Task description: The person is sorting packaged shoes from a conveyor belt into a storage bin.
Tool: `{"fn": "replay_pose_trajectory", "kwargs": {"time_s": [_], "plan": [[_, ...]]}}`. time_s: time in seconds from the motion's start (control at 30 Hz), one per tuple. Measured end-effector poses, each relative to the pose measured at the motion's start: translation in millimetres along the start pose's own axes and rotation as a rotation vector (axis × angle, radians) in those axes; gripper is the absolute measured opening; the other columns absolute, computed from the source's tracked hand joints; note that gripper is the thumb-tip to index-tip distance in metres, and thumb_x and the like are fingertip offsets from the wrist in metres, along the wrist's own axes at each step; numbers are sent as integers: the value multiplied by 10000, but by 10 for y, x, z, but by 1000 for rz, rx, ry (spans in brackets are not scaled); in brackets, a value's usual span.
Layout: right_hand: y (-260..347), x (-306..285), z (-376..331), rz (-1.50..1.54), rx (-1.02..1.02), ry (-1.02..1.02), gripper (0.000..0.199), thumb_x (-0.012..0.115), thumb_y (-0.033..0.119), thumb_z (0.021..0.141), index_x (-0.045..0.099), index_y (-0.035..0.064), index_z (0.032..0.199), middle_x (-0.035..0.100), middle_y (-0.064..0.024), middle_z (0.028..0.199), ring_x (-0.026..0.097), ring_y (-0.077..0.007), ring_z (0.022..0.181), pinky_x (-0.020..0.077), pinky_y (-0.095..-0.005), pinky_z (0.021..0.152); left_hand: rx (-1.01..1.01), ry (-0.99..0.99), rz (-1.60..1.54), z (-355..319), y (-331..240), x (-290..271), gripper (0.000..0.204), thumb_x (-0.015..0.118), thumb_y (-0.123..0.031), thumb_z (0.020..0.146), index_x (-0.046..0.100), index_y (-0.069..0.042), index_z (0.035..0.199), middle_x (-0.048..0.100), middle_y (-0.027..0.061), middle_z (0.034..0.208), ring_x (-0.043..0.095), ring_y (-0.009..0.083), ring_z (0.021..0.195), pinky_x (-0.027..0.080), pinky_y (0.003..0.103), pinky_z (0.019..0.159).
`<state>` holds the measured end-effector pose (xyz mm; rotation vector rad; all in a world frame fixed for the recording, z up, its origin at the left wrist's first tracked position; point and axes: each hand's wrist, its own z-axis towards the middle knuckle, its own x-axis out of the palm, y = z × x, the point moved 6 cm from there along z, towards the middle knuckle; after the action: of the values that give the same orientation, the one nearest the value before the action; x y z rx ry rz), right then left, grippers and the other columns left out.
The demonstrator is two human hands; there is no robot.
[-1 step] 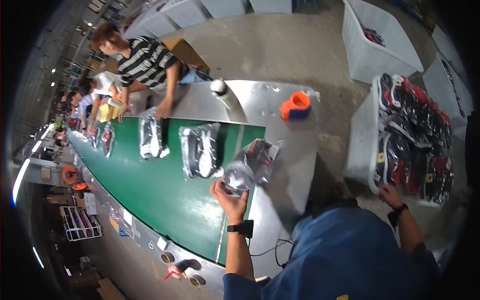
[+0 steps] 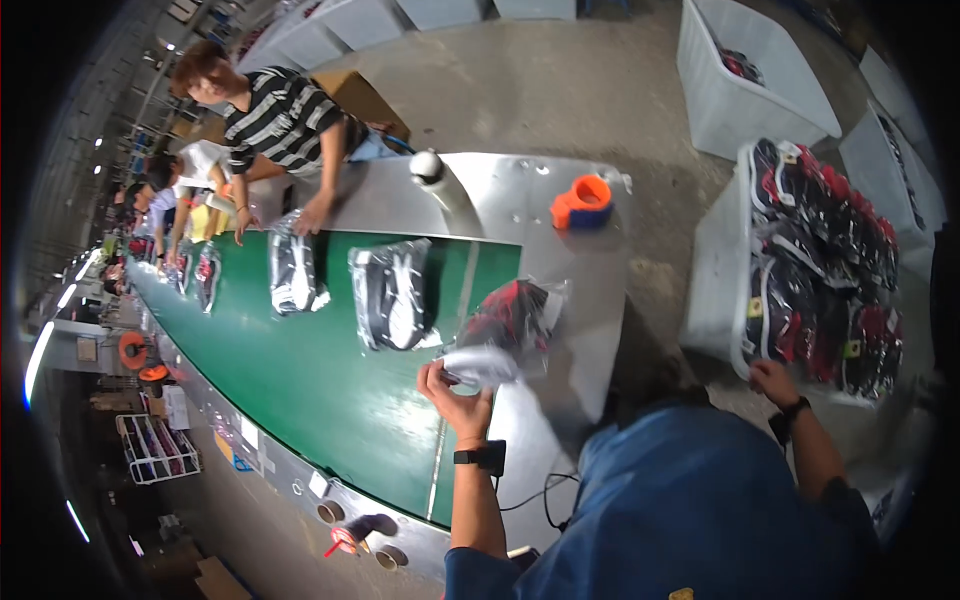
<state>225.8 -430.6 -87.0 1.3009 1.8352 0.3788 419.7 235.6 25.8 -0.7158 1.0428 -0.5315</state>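
Observation:
My left hand (image 2: 457, 408) is closed on the near end of a clear plastic bag of shoes (image 2: 508, 318), dark with red and white parts. The bag is over the near end of the green conveyor belt (image 2: 385, 430) and the metal tabletop beside it. Another bagged pair of black and white shoes (image 2: 390, 295) lies on the belt just left of it. My right hand (image 2: 778, 383), fingers curled, is at the near corner of a pale plastic bin (image 2: 715, 285) heaped with bagged shoes (image 2: 820, 270). Whether it grips the rim is hidden.
An orange and blue tape dispenser (image 2: 583, 203) and a pale bottle-like cylinder (image 2: 445, 185) stand on the metal table edge. Across the belt, a person in a striped shirt (image 2: 290, 115) touches a bagged pair (image 2: 292, 268). Another bin (image 2: 730, 100) stands at far right.
The bag in my left hand has tipped, so its rounded near end looks flatter and more red shows. My right hand stays at the bin corner. The view has shifted slightly.

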Motion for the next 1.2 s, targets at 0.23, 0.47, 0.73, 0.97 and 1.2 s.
{"fn": "replay_pose_trajectory", "kwargs": {"time_s": [0.23,0.47,0.73,0.97,1.2], "plan": [[425,441,89,-21,-68,103,301,660,219,960,663,-14,1150,691,-88,906,663,-155,763,541,-308,686,-616,130,-509,-1296,1140,216,497,622,-88,982,439,-55,1444,511,188,1401,596,275,1180,561,379,909],[910,562,75,-278,-284,75,345,683,252,924,671,-12,1146,709,-150,907,685,-235,819,530,-381,743,-564,281,-539,-1091,572,742,924,727,-196,950,93,-68,1609,329,185,1557,457,295,1336,416,430,1096],[1258,522,6,-190,-340,46,363,678,265,924,649,-12,1156,701,-139,897,675,-225,828,519,-353,760,-766,284,-995,-591,501,1167,663,696,-101,919,377,-77,1500,584,111,1309,582,232,1164,461,381,1034],[858,185,5,87,-336,-34,280,691,165,939,660,-27,1139,685,-66,854,618,-115,764,492,-288,698,-916,596,-1251,-344,-486,1416,458,588,-270,987,530,-27,1372,674,104,1226,647,288,1161,492,439,1060],[1083,-441,-51,434,-341,-140,423,699,280,971,615,-5,1273,708,-111,1115,675,-169,1050,537,-315,905,-667,1086,-1036,-219,-1229,1386,612,700,-97,851,466,11,1407,648,74,1169,654,198,1015,546,341,891]]}}
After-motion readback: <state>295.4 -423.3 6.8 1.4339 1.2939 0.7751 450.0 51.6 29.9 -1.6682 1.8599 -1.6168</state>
